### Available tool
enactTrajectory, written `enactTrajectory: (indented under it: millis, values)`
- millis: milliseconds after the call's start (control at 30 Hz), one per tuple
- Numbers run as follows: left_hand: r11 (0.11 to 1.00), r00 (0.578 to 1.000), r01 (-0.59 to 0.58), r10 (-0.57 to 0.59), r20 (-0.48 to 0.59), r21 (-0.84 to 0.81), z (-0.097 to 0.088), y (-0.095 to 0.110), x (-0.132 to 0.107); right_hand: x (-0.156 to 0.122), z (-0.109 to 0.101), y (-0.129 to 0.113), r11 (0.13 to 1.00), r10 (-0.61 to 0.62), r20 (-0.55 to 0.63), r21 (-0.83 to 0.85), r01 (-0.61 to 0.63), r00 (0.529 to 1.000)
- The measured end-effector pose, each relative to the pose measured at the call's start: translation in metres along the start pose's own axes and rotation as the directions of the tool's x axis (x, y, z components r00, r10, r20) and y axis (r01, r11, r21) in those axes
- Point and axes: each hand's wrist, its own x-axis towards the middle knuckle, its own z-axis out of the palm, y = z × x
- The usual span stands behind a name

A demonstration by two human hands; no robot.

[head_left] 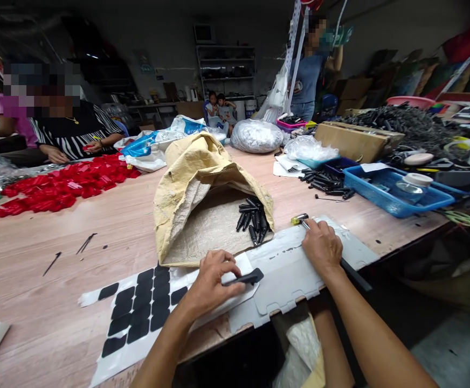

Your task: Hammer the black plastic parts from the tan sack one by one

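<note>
My right hand (323, 247) is wrapped around a small hammer; its yellowish head (299, 219) lies over the grey board (285, 269) and its black handle (355, 275) sticks out behind the wrist. With fingers curled, my left hand (214, 277) grips a dark elongated part (245, 279) against the board. What the fingers cover of that part is hidden. Left of that hand lies a white sheet with several black rounded stickers (140, 318). Beyond both hands, a yellow woven sack (194, 178) opens towards me, with several black cylindrical parts (255, 218) at its mouth.
To the right stand a blue basket (405, 202) with a jar, a cardboard box (352, 143) and a heap of black parts (405, 126). Red pieces (69, 183) are piled at the left, where a person in a striped top sits. Another person stands at the back.
</note>
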Motion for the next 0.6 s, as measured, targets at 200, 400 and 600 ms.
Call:
enactTrajectory:
  millis: [200,400,600]
  values:
    - [1.0,0.956,0.009,-0.008,0.293,-0.004,0.012,0.038,-0.051,-0.001,0.001,0.0,1.0,0.003,-0.005,-0.003,-0.003,1.0]
    - [1.0,0.973,0.001,-0.004,0.232,0.012,0.03,0.035,-0.073,-0.001,0.001,0.0,1.0,0.007,-0.008,-0.004,-0.007,1.0]
    - [0.996,0.983,0.038,-0.052,-0.174,-0.086,0.014,0.043,-0.007,-0.002,0.001,-0.001,1.0,0.005,-0.004,-0.002,-0.005,1.0]
